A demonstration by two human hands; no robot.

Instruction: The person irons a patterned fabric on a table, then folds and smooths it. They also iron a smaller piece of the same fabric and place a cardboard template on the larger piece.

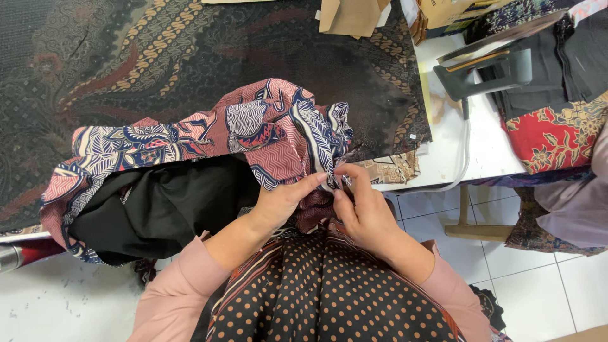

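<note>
Both hands' fingers pinched together

A white table is standing over a floor of white tiles. A dark patterned cloth is covering most of the tabletop. Folded fabrics are lying at the right. Even light is filling the room.

Left hand and right hand pinch the bunched edge of a pink-and-blue patterned garment with black lining. It lies on dark batik cloth covering the table.
</note>
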